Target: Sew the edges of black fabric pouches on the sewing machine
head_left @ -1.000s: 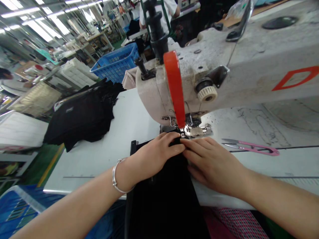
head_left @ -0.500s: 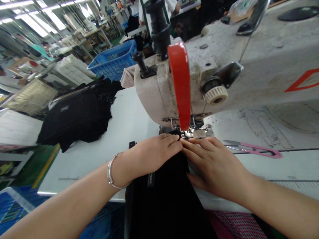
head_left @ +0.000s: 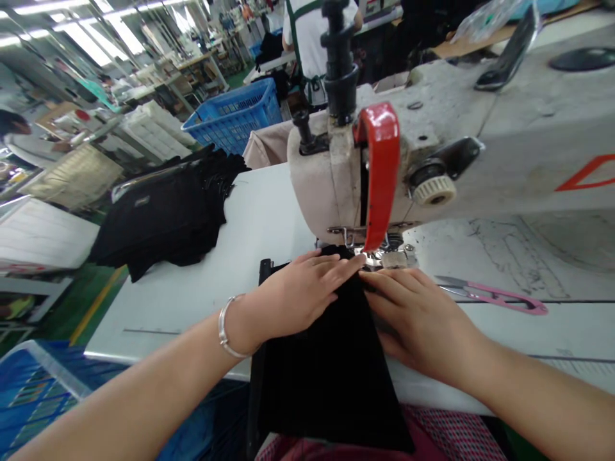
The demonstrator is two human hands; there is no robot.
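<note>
A black fabric piece (head_left: 327, 378) runs from my lap side up to the presser foot (head_left: 391, 259) of a sewing machine (head_left: 319, 186). My left hand (head_left: 300, 291), a silver bangle at its wrist, lies flat on the fabric with fingers stretched out. Its index fingertip reaches close beside the foot, below the red lever guard (head_left: 382, 173). My right hand (head_left: 416, 314) rests along the fabric's right edge, fingertips just in front of the foot and thumb apart. The needle point is hidden. Right of that hand lie pink-handled thread snips (head_left: 504, 299).
A stack of black fabric pieces (head_left: 163, 214) lies on the left of the white table (head_left: 259, 198). Blue crates stand behind (head_left: 235, 115) and at the lower left (head_left: 43, 384). A person in a white top (head_left: 314, 57) is beyond the machine.
The black fabric has advanced toward the machine, and its near edge now shows. My left index finger has stretched out toward the foot. The view has shifted slightly; my right hand stays by the edge.
</note>
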